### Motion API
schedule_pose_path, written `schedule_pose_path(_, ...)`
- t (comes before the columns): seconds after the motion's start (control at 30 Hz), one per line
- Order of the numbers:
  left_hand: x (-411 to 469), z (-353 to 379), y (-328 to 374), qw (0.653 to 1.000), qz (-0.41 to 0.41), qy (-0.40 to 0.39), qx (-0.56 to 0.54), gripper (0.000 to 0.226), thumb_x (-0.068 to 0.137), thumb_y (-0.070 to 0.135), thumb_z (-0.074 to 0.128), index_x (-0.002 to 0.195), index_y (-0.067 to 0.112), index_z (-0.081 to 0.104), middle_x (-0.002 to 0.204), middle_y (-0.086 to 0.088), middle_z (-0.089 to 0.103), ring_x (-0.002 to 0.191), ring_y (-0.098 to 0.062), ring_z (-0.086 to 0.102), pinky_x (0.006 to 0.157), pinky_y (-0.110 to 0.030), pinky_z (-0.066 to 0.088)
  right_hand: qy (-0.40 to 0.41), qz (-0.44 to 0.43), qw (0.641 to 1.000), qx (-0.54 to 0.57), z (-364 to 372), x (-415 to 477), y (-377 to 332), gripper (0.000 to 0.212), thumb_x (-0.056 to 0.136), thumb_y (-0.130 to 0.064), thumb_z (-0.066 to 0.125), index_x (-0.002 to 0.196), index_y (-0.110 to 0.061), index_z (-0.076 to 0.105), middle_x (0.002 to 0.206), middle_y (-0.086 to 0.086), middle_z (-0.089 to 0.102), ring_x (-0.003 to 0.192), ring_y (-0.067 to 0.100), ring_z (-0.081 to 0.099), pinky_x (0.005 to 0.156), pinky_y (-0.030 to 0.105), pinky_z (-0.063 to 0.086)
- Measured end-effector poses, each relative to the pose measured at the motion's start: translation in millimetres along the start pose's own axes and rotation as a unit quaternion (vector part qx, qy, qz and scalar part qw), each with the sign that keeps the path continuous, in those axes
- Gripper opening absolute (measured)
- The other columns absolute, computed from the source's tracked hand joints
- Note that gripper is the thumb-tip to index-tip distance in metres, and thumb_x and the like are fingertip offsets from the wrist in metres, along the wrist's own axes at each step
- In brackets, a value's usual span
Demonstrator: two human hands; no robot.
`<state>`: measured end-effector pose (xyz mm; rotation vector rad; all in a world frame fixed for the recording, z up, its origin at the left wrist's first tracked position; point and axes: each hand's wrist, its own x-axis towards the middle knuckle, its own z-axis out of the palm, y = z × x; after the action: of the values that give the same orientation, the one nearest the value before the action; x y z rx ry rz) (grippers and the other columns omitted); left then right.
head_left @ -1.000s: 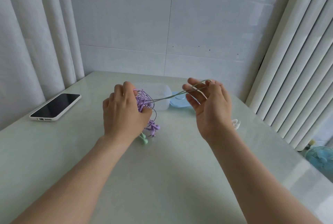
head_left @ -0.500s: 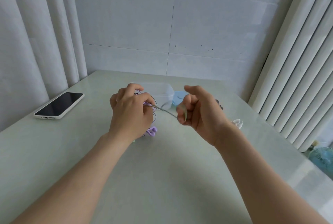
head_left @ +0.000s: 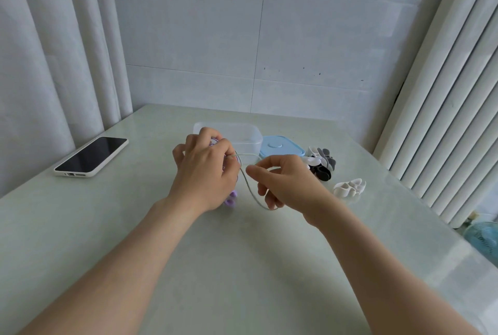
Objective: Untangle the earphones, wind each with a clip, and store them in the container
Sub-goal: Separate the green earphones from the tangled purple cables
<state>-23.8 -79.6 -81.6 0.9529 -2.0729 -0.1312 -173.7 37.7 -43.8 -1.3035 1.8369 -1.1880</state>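
My left hand (head_left: 206,173) grips a tangled bundle of purple earphones (head_left: 231,201), mostly hidden under the hand; only a purple end shows below it. A pale green earphone cable (head_left: 249,186) runs from that bundle in a loop to my right hand (head_left: 285,181), which pinches it between thumb and forefinger. Behind the hands stands a clear plastic container (head_left: 242,135), with its light blue lid (head_left: 281,146) lying beside it. Black, grey and white cable clips (head_left: 323,165) lie in a heap to the right of the lid, and a white clip (head_left: 349,188) lies apart from them.
A phone in a white case (head_left: 91,157) lies screen up at the table's left edge. Curtains hang on both sides, and a tiled wall closes the back. A small blue fan (head_left: 485,237) stands on the floor at the far right.
My right hand has dropped and moved toward the left hand, turning palm down; the green cable, first stretched taut, now hangs in a slack loop. The clips have come into view.
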Motion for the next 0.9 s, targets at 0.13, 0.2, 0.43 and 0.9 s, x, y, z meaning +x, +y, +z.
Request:
schedule_pose_path(0.13,0,1,2,0.999,0.033,-0.001,-0.001,0.02,0.094,0.034,0.043,0.087,0.032,0.061,0.12,0.011,0.049,0.113,-0.02,0.044,0.095,-0.041,0.028,-0.027,-0.042,0.999,-0.011,9,2,5,0.029,0.102,-0.041,0.066,0.097,-0.014,0.076,0.063,-0.001,0.062,0.05,0.018,0.046,0.048,0.024,0.037)
schedule_pose_path(0.2,-1,0,3,0.998,0.057,0.004,0.007,0.021,0.098,0.035,0.042,0.09,0.032,0.061,0.121,0.013,0.049,0.114,-0.018,0.042,0.095,-0.043,0.028,-0.003,-0.082,0.996,-0.015,10,2,4,0.029,0.102,-0.041,0.066,0.09,-0.018,0.078,0.061,-0.005,0.06,0.052,0.016,0.046,0.05,0.024,0.038)
schedule_pose_path(0.43,-2,-4,-3,0.99,0.078,0.031,0.117,0.024,0.092,0.058,0.054,0.089,0.034,0.053,0.119,0.006,0.049,0.107,-0.023,0.046,0.096,-0.045,0.029,0.122,-0.186,0.974,0.044,4,3,0,0.026,0.107,-0.023,0.058,0.092,-0.015,0.077,0.083,-0.003,0.074,0.081,0.019,0.067,0.077,0.035,0.052)
schedule_pose_path(0.9,1,-6,-20,0.978,-0.06,0.055,0.194,0.013,0.086,0.021,0.072,0.093,0.02,0.062,0.124,-0.011,0.054,0.108,-0.039,0.051,0.101,-0.058,0.033,0.194,-0.142,0.903,0.357,-20,-4,-29,0.037,0.109,-0.03,0.046,0.075,-0.018,0.054,0.069,0.002,0.038,0.066,0.02,0.031,0.064,0.033,0.031)
